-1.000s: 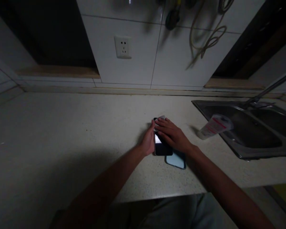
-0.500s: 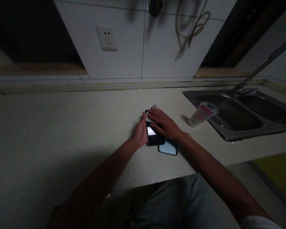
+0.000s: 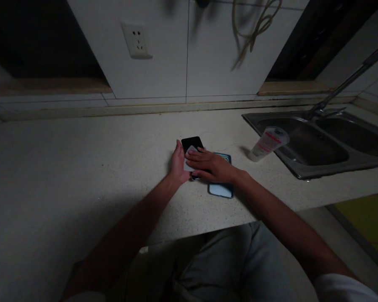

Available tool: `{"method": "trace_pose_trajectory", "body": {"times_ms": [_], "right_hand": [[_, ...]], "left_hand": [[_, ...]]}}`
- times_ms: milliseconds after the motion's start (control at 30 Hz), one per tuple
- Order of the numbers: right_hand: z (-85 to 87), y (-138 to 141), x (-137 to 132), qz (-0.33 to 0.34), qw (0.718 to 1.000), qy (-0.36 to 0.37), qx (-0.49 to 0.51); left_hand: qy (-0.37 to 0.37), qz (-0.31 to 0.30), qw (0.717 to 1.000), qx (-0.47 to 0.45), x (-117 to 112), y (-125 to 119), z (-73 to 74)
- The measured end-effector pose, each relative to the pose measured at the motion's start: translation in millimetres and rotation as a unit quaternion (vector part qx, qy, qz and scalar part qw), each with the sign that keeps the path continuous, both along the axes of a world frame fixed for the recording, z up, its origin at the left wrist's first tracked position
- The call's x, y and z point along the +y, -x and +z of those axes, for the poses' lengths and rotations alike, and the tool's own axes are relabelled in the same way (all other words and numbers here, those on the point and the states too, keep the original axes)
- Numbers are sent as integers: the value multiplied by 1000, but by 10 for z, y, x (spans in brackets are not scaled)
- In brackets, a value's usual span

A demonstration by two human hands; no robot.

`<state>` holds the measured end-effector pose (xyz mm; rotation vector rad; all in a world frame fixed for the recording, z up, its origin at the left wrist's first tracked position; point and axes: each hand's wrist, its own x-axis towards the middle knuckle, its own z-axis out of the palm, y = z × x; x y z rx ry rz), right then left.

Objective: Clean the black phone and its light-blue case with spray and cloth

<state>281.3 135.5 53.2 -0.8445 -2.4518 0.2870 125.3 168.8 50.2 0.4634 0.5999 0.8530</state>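
A black smartphone (image 3: 192,141) lies on the counter with its screen up. My left hand (image 3: 177,165) grips it along its left edge, thumb and fingers at the side. Across the screen, my right hand (image 3: 216,166) presses a pale folded tissue (image 3: 187,164) under its extended fingers, covering the phone's middle and part of its lower end. A light-blue phone case (image 3: 221,190) with a dark rim rests on the counter beneath my right wrist, to the right of the phone; the hand hides its middle.
A tilted plastic cup (image 3: 266,144) with red print is on the counter (image 3: 129,159), beside the double steel sink (image 3: 297,171) and its faucet (image 3: 346,84) on the right. A wall socket (image 3: 137,40) and a looped cord (image 3: 255,35) are on the tiled wall.
The phone has shifted up and to the left with my left hand. My right hand has slid the tissue from its upper end down toward its middle and lower part.
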Motion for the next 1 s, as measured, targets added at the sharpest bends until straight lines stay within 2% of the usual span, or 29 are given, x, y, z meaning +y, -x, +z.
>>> {"method": "trace_pose_trajectory", "body": {"times_ms": [133, 233, 333, 500, 633, 767, 867, 1000], "right_hand": [[74, 5, -49, 70, 997, 15, 12], [111, -13, -66, 79, 996, 48, 21], [135, -87, -52, 37, 996, 74, 31], [139, -274, 14, -11, 999, 25, 38], [71, -313, 57, -78, 997, 12, 2], [-35, -284, 98, -140, 990, 2, -12], [-90, -265, 125, -156, 988, 5, 4], [-94, -197, 115, -137, 990, 6, 20]], "left_hand": [[-20, 16, 999, -21, 55, 28, -6], [-20, 36, 999, -24, 79, 50, -19], [0, 14, 999, -35, 77, 62, -16], [49, -11, 997, -65, 43, 45, 31], [53, -29, 995, -75, -6, 14, 62], [48, -83, 992, -87, -54, -3, 56], [33, -116, 987, -102, -75, -9, 36], [28, -132, 986, -97, -79, -14, 12]]}}
